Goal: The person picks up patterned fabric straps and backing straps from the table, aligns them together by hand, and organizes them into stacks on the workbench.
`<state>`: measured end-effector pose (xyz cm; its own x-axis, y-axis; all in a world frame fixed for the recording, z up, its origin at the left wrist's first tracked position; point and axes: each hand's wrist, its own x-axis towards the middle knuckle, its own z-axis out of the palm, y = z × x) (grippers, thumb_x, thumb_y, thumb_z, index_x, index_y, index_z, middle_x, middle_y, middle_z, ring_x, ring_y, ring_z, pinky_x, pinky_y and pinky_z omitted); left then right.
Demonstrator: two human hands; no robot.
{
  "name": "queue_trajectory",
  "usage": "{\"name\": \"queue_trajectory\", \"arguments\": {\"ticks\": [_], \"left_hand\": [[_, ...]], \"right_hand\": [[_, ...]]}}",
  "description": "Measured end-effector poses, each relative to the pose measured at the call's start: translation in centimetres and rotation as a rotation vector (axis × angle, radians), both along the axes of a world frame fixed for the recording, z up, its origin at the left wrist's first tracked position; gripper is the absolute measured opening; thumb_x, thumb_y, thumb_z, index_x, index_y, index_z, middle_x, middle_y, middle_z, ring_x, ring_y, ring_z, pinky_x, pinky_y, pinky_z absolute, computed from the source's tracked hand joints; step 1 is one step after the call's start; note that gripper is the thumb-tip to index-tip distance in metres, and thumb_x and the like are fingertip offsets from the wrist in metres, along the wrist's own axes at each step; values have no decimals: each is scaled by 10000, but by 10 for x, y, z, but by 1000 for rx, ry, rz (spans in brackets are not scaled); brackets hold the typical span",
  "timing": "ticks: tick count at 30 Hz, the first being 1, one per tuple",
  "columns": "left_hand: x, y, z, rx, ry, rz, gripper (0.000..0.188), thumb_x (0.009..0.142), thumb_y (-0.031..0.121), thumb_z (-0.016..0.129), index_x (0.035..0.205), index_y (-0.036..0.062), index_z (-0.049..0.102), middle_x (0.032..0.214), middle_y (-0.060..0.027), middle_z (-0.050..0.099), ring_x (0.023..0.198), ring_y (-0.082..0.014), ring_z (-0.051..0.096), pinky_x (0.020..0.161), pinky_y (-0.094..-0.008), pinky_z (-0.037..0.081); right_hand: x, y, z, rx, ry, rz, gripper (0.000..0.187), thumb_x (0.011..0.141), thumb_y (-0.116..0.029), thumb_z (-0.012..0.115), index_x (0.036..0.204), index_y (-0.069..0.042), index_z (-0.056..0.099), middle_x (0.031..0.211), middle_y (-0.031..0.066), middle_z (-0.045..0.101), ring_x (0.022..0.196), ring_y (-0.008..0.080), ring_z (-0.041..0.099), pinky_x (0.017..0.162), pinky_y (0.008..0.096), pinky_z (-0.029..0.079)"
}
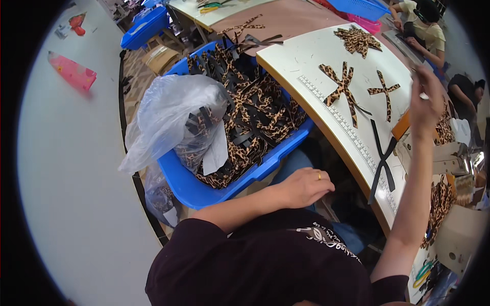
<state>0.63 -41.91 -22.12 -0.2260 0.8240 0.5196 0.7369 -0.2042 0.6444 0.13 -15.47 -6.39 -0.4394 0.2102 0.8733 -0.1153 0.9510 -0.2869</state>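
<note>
My left hand (304, 186), a ring on one finger, rests curled on my lap beside the front corner of a blue bin (190, 184) and holds nothing. The bin is heaped with leopard-print and black strips (255, 109). My right hand (426, 102) is raised over a white work board (311, 58), fingers pinched on a thin white item (423, 96) that I cannot identify. On the board lie two crossed leopard strips (343, 87) (385, 93) and a pile of them (358, 40). A crossed black strip (383, 159) hangs over the board's near edge.
A clear plastic bag (171, 115) slumps over the bin's left side. A ruler (341, 122) runs along the board's edge. Another person (424, 25) sits at the far right. More blue bins (145, 25) stand behind, and a pink item (72, 71) lies on the floor.
</note>
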Motion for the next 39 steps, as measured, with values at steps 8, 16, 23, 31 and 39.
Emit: {"name": "queue_trajectory", "arguments": {"ticks": [8, 16, 23, 31, 39], "left_hand": [[-25, -9, 5, -40, 21, 121, 143, 732, 39, 635, 868, 72, 608, 828, -60, 606, 762, -236, 596, 657, -335, 469], [-125, -19, -19, -143, 54, 545, 97, 760, 15, 603, 856, 7, 610, 788, -141, 585, 729, -270, 598, 636, -318, 477], [-197, 46, -92, -179, -280, 769, 278, 822, 87, 603, 1070, -25, 548, 742, -109, 574, 682, -205, 582, 628, -296, 478], [-189, 49, -63, -196, -1379, 627, 421, 851, 82, 562, 1255, 40, 451, 731, -8, 535, 499, -86, 434, 444, -201, 356], [-144, 12, 13, 264, -1682, 80, 125, 898, 182, 531, 1014, 162, 489, 774, 9, 511, 592, -107, 445, 555, -239, 375]], "right_hand": [[-40, 19, -89, -18, -829, 106, 341, 812, 61, 427, 1108, -28, 571, 1233, 159, 512, 1112, 289, 512, 932, 319, 402], [81, -63, 37, -347, -336, 838, 150, 858, -125, 543, 966, -49, 613, 1017, 80, 619, 902, 246, 564, 755, 322, 447], [136, -50, 58, -278, -207, 867, 98, 849, -124, 553, 827, -57, 621, 835, 41, 636, 739, 157, 583, 652, 272, 433], [142, -67, 43, -383, 34, 1110, 124, 838, -140, 567, 742, -72, 605, 740, 25, 622, 624, 130, 562, 574, 263, 421], [120, -79, 44, -636, 396, 1412, 185, 828, -157, 582, 657, -87, 589, 644, 10, 607, 509, 103, 540, 497, 253, 408]]}}
